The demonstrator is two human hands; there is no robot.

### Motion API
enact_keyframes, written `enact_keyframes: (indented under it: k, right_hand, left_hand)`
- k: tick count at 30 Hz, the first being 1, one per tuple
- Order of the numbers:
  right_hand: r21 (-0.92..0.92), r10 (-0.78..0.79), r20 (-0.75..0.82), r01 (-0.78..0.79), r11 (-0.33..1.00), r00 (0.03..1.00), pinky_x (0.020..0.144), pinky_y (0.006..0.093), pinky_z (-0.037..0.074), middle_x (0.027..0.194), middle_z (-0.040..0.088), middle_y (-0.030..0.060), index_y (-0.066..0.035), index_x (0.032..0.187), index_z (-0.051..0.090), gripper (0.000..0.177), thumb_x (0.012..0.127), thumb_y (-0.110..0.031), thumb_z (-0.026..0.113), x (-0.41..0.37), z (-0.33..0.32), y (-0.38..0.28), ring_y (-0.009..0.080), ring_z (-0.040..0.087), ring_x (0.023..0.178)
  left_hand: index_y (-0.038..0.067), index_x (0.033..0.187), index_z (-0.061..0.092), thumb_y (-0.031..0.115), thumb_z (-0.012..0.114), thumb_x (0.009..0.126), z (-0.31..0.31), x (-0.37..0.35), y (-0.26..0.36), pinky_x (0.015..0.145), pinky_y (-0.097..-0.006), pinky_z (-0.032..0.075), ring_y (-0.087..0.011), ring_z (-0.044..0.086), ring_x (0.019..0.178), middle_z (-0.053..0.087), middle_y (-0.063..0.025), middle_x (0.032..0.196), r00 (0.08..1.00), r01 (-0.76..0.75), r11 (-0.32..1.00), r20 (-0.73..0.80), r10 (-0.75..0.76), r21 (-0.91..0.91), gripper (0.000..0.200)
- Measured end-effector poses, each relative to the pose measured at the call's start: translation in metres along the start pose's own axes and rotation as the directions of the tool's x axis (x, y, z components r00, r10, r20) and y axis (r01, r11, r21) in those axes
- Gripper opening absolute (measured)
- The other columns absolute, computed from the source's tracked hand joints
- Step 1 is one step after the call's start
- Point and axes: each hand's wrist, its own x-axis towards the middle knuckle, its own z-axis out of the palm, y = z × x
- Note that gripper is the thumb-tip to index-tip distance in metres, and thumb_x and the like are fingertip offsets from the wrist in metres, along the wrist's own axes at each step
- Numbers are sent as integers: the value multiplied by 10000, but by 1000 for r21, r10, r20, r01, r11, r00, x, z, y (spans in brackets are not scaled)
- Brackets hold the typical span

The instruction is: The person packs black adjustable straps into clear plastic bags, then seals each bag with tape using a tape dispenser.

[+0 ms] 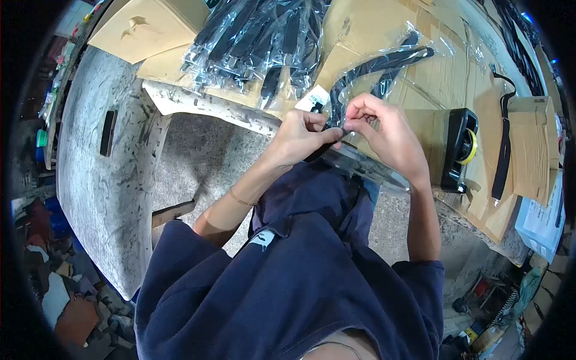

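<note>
My left hand [298, 139] is closed on the end of a black strap [325, 144] near the table's front edge. Close beside it, my right hand [387, 135] pinches the edge of a clear plastic sleeve [345, 123] with thumb and forefinger. The fingertips of both hands almost meet. From there a sleeved black strap [378, 63] curves away over the cardboard to the back right. A white tag [319, 97] with dark print stands just behind my left fingers. My fingers partly hide the strap's end.
Several bagged black straps [258, 45] are heaped at the back left, beside a cardboard box [150, 27]. To the right stand a black tape dispenser [459, 150], a loose black strap [503, 144] and an open carton [533, 141]. A dark flat object [108, 133] lies on the left grey surface.
</note>
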Motion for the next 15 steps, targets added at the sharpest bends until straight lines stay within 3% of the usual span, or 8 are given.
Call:
enact_keyframes:
  k: [3,7,9,13,15]
  right_hand:
    - [-49,-6,24,8,999,1000,691,308,490,783,645,136,14,926,560,68,861,21,575,2,-1,-2,194,650,750]
    - [-163,4,36,2,987,999,696,339,488,796,640,166,23,907,557,63,848,14,575,3,0,-4,284,646,754]
    - [-208,10,40,-1,978,999,699,351,486,800,639,179,27,896,559,57,843,12,573,2,2,-6,318,638,759]
    - [-254,2,-34,-11,967,999,713,391,480,819,639,199,26,874,589,48,834,5,573,-2,10,-7,368,624,799]
    - [-289,-17,-82,-8,957,997,716,402,481,825,640,202,24,869,599,48,833,2,576,-4,14,-3,375,625,810]
  left_hand:
    - [9,708,638,48,687,858,3,-2,4,514,-171,389,-77,666,707,651,-25,714,1000,-6,1000,11,6,-12,163]
    - [-23,774,673,53,684,862,4,0,-1,517,-175,394,-60,644,686,664,-36,724,1000,-6,1000,13,6,17,117]
    - [-33,833,697,64,676,871,4,4,-9,519,-174,395,-39,616,669,678,-41,731,996,-83,996,25,82,37,106]
    - [-39,861,705,65,668,877,7,0,-7,525,-184,403,-35,610,682,682,-29,740,998,-65,995,21,64,69,111]
    - [-46,851,701,65,668,876,10,3,-13,522,-195,402,-25,586,661,671,-8,725,987,-159,985,-4,159,69,119]
